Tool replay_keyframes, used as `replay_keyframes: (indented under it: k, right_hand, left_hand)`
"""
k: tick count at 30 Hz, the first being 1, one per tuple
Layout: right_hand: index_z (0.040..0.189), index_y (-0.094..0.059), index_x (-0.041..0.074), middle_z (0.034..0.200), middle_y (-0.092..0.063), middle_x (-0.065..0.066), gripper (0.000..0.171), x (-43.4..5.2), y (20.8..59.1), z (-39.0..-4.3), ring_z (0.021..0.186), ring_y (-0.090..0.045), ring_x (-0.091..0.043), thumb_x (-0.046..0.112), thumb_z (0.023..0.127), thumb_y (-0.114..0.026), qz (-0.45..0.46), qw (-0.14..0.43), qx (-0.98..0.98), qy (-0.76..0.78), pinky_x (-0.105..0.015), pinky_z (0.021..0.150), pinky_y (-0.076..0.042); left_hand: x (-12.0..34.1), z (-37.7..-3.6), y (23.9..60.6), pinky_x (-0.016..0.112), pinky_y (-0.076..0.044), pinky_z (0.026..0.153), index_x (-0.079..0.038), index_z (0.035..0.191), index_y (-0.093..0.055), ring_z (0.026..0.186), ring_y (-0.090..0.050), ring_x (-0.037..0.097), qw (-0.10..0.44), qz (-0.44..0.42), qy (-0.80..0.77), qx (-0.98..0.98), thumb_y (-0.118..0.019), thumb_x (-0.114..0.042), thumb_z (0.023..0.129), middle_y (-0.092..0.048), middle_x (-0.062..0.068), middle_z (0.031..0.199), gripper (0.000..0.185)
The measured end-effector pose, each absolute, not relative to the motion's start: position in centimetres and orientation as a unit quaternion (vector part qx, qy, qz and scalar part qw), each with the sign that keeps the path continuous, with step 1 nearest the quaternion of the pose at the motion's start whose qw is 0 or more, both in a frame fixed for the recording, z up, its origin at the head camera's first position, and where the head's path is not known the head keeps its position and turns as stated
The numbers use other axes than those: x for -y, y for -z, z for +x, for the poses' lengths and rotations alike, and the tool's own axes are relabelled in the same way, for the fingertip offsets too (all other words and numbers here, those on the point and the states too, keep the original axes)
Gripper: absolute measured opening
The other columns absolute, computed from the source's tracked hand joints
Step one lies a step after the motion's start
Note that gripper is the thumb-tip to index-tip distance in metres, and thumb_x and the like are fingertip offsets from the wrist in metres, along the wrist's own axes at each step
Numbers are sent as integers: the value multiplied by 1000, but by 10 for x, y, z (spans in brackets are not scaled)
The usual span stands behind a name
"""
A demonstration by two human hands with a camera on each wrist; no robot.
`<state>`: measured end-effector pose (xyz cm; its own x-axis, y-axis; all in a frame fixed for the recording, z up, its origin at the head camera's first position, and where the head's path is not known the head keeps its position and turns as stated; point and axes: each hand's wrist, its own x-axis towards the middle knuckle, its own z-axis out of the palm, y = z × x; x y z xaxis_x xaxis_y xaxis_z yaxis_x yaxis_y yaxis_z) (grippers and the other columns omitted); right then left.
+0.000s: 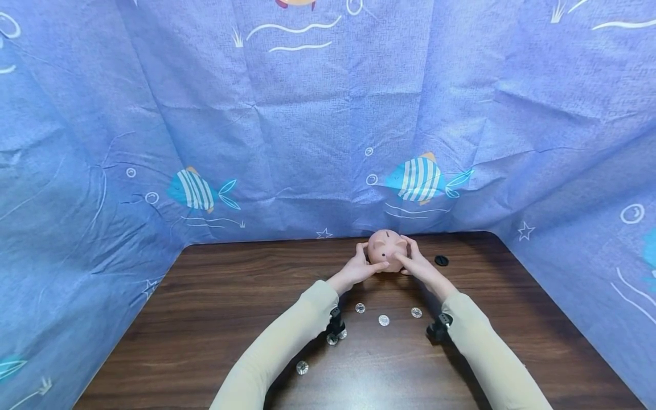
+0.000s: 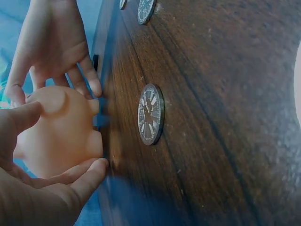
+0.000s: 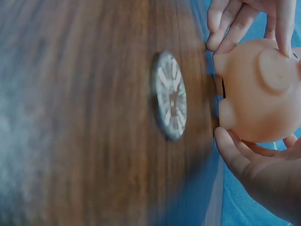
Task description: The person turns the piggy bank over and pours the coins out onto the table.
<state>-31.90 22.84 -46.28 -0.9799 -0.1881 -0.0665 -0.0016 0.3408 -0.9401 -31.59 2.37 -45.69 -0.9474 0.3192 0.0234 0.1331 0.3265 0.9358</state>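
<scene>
A pink piggy bank [image 1: 380, 246] with a coin slot on top stands near the table's back edge, held between both hands. My left hand [image 1: 356, 270] grips its left side, thumb at the front. From the right, my right hand [image 1: 421, 267] holds it, with the thumb over the front by the face. In the left wrist view the round snout of the piggy bank [image 2: 61, 132] and its stubby feet show, the feet down at the tabletop. The right wrist view shows fingertips of the right hand [image 3: 275, 172] low beside a foot of the piggy bank [image 3: 249, 94].
Several silver coins lie on the dark wooden table [image 1: 230, 319]: one coin [image 1: 384, 320] in front of the piggy bank, another coin [image 1: 417, 312] to its right, one coin [image 1: 302, 368] nearer the left forearm. A round black cap [image 1: 441, 260] lies right of the right hand. Blue fabric [image 1: 307, 142] hangs behind.
</scene>
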Motion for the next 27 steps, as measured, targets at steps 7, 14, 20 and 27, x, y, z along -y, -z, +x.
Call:
replay_keyframes:
  k: [7, 14, 20, 27]
  right_hand:
    - [158, 3, 6, 158, -15, -35, 77, -232, 469, -319, 138, -34, -44, 24, 105, -51, -76, 81, -808, 579, -54, 102, -46]
    - [156, 1, 2, 158, -11, -35, 75, -226, 453, -301, 141, -28, -44, 20, 106, -51, -84, 89, -798, 589, -56, 106, -41]
    - [157, 3, 4, 158, -11, -34, 76, -232, 470, -314, 140, -30, -43, 22, 106, -51, -87, 79, -802, 586, -53, 102, -45]
    - [157, 1, 6, 160, -11, -30, 77, -232, 471, -315, 141, -30, -42, 26, 106, -53, -87, 73, -803, 585, -46, 100, -48]
  left_hand:
    - [-23, -314, 461, 27, -47, 70, -4, 142, -31, 85, -57, 16, 55, 161, -524, -834, -78, -30, 89, -65, 15, 101, 75]
    - [-21, -311, 463, 27, -48, 69, -4, 142, -31, 85, -58, 16, 54, 163, -528, -832, -78, -30, 89, -64, 14, 97, 75]
    - [-22, -312, 464, 27, -49, 72, -5, 143, -31, 90, -61, 17, 55, 162, -532, -829, -78, -29, 89, -66, 18, 109, 75]
    - [-22, -312, 465, 28, -48, 73, -5, 145, -30, 90, -61, 17, 55, 166, -534, -828, -76, -30, 91, -65, 20, 112, 75]
